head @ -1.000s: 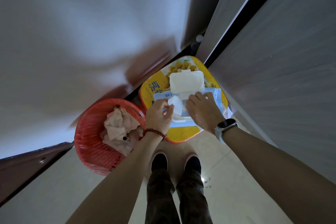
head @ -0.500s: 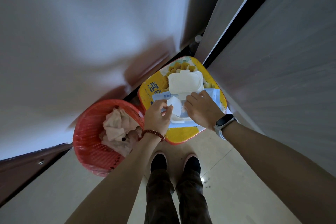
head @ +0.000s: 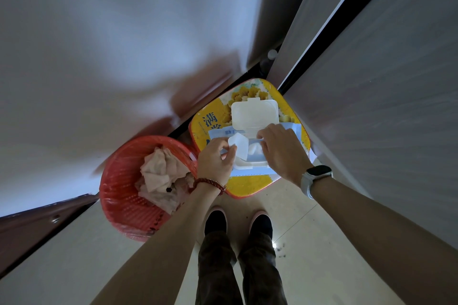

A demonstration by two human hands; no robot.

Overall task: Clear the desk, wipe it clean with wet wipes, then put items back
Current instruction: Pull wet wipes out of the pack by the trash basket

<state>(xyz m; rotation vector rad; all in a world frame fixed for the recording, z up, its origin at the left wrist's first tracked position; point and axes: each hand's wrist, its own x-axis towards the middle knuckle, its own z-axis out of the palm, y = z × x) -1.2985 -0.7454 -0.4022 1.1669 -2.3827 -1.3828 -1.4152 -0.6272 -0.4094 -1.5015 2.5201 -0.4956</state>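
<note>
A blue wet wipes pack (head: 250,171) lies on a yellow tin (head: 247,185) on the floor in front of me. Its white hinged lid (head: 254,114) stands flipped open toward the far side. My left hand (head: 214,161) pinches the white seal flap (head: 239,145) between thumb and fingers, lifted off the opening. White wipes (head: 255,150) show in the opening beneath it. My right hand (head: 282,153) rests flat on the right part of the pack, fingertips at the opening's far edge.
A red mesh waste basket (head: 119,195) with crumpled tissues (head: 161,176) stands directly left of the tin. My dark shoes (head: 238,223) are on the pale tile floor just below it. A white wall rises on the left, grey cabinet panels (head: 371,82) on the right.
My left hand has peeled the seal flap a little further back, exposing more of the wipes. My right hand stays on the pack.
</note>
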